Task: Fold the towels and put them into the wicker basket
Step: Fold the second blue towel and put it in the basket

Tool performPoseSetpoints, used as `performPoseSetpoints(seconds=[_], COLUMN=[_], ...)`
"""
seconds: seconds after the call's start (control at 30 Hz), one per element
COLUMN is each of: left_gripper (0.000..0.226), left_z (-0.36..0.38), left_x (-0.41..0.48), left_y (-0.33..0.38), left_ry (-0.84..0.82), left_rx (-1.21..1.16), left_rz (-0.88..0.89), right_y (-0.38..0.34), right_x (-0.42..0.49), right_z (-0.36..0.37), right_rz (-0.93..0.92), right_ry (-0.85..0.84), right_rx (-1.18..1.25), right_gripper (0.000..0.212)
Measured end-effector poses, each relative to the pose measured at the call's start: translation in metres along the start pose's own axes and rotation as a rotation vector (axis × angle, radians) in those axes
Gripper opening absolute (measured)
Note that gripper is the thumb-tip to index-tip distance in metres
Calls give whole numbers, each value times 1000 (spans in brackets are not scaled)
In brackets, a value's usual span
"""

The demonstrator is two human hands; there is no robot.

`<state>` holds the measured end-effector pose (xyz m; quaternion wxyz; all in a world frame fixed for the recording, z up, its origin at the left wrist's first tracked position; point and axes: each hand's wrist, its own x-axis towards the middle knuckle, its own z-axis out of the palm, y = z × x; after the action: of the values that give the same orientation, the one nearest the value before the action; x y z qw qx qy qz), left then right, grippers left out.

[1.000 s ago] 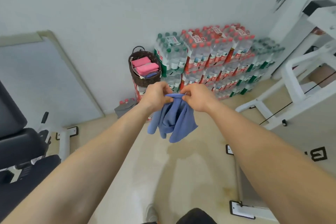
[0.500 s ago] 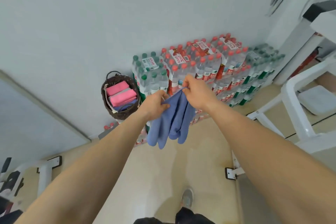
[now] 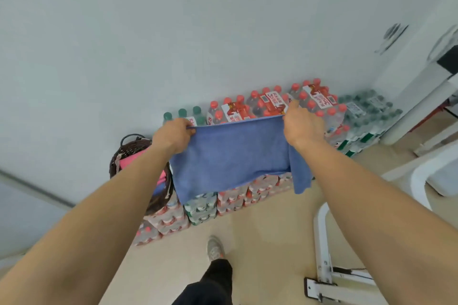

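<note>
Two bare hands up at arm's length, spread apart, with one blue towel (image 3: 230, 156) stretched flat between them. Left hand (image 3: 173, 135) at the towel's 10 o'clock corner, fingers curled over the top hem and pinching it. Right hand (image 3: 301, 125) at the 2 o'clock corner, seen from the back, thumb and fingers closed on the same hem. Top edge taut and nearly level, rising a little toward 3 o'clock. Cloth hanging below as a broad sheet, with a narrower flap drooping past the right wrist toward 5 o'clock. Held in the air, well above the floor (image 3: 260, 242) and not in the basket. Wicker basket (image 3: 126, 146) at 8 o'clock of the towel, dark brown, with a looped handle at its rim, close to the wall (image 3: 173, 32) and partly hidden behind the left forearm. Folded pink towels (image 3: 133, 160) inside it. Whether the blue towel's lower left edge touches the basket: cannot tell. Behind the towel, from 12 to 3 o'clock, stacked shrink-wrapped packs of water bottles (image 3: 267, 106), red caps in the middle and green caps toward either end. More of these packs under the towel's lower edge at 6 o'clock and below the basket. At 6 o'clock of the view, one grey shoe (image 3: 214, 249) and a dark trouser leg (image 3: 213, 280). At 4 to 5 o'clock, a white metal frame (image 3: 321, 242) standing on the floor, ending in a bolted foot plate.
</note>
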<state>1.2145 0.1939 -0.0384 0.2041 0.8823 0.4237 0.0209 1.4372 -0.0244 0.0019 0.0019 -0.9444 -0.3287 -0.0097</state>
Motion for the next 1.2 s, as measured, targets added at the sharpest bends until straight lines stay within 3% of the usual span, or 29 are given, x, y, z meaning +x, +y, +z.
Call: performPoseSetpoints(seconds=[0.23,0.53,0.7,0.83,0.97,1.1,1.2], left_gripper=[22,32,34,36,47,46,36], left_z=[0,37,68,84,93,104,122], left_x=[113,201,209,206,200,187,183], left_y=[-4,-12,-16,-24,-26,0,45], left_ry=[7,63,124,170,239,335,203], left_rx=[83,-147,-219,-232,-119,47,3], left_rz=[-28,-204,-301,-296,-262,-167,-39], right_y=[-45,-79,-85,-85,-79,-68,-50], right_x=[122,241,265,270,267,259,251], right_z=[3,64,108,139,158,158,155], right_rz=[-112,68,22,-92,-228,-316,-351], right_ry=[-23,-70,-154,-251,-263,-189,-43], right_rx=[-235,179,287,346,471,405,292], right_gripper=[40,31,26,22,39,40,37])
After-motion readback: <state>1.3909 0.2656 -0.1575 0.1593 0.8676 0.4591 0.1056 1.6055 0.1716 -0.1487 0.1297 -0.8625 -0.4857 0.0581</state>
